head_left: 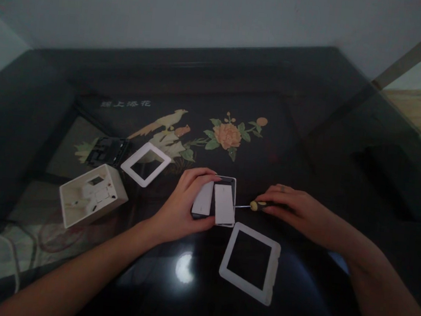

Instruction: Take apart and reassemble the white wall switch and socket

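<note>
My left hand [186,205] is closed around the left side of a wall switch [224,206], thumb at the near edge and fingers over the far edge. The switch has two white rocker keys on a dark body; its right key sits askew. In my right hand [287,204] is a screwdriver [256,206] with a yellow and black handle. Its metal shaft points left, and the tip meets the switch's right edge beside the tilted key. Just below lies a white square frame [251,262], apart from both hands.
Left of my hands are a second white frame [129,164], an open white mounting box [93,194] and a black switch module [108,151]. A white cable [7,243] runs along the lower left. The glossy dark table [325,153] carries a bird and flower picture.
</note>
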Demonstrator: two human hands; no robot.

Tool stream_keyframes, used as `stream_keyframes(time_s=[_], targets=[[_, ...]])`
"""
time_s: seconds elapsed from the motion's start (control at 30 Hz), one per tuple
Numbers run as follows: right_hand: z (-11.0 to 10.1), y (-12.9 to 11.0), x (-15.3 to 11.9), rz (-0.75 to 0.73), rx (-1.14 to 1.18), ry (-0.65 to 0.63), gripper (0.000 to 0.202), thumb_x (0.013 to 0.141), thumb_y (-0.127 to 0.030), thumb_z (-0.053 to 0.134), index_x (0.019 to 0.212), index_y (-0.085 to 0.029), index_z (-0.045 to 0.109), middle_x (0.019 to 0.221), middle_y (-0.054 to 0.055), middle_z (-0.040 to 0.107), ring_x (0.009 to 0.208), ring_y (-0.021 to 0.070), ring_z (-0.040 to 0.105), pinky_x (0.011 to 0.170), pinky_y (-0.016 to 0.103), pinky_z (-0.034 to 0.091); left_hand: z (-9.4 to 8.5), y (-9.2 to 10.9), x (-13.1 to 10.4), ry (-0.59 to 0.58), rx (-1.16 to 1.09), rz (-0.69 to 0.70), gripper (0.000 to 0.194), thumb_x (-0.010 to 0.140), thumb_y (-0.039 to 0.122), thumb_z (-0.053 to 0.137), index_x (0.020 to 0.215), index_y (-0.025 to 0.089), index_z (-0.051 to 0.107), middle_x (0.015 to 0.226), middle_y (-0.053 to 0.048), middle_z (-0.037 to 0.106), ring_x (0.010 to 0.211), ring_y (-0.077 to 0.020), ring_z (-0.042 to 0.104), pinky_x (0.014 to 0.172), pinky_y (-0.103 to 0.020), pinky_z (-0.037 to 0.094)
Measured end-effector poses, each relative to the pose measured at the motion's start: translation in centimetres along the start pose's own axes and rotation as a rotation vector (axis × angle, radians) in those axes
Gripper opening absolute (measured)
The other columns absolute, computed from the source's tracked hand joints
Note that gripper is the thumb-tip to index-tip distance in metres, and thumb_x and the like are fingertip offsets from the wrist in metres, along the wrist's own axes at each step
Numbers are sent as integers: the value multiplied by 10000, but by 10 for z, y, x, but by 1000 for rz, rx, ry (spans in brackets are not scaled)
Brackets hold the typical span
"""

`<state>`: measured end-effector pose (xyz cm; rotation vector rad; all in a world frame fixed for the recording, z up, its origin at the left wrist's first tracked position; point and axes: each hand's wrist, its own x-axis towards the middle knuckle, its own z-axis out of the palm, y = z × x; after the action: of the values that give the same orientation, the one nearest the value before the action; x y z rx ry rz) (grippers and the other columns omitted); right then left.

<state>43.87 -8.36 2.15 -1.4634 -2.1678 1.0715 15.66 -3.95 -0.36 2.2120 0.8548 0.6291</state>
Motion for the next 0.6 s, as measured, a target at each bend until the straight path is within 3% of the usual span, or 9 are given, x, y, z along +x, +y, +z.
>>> stream_keyframes(time_s=[0.17, 0.43, 0.6], targets=[[-2, 4, -4, -9, -21, 80, 247, 930, -351, 546, 1063, -237, 719, 963, 60, 705, 909, 204, 664, 806, 370, 546, -2, 0, -1, -13, 17, -12, 696, 745, 300, 731, 1363, 262, 412, 1381, -134, 409, 1317, -349, 399, 1108, -547, 353], [-5, -4, -11, -49, -66, 153, 227, 911, -320, 577, 1070, -257, 726, 944, 51, 711, 873, 193, 666, 759, 340, 550, -2, 9, -4, -68, 191, 71, 939, 682, 653, 753, 1426, 261, 334, 1421, -165, 400, 1357, -391, 350, 1116, -597, 339], [-3, -13, -16, -60, -88, 140, 210, 904, -292, 602, 1071, -257, 724, 922, 44, 695, 852, 184, 662, 762, 329, 547, 7, 21, -3, -25, 281, 14, 875, 701, 528, 801, 1385, 225, 345, 1398, -173, 433, 1350, -388, 377, 1107, -597, 357]])
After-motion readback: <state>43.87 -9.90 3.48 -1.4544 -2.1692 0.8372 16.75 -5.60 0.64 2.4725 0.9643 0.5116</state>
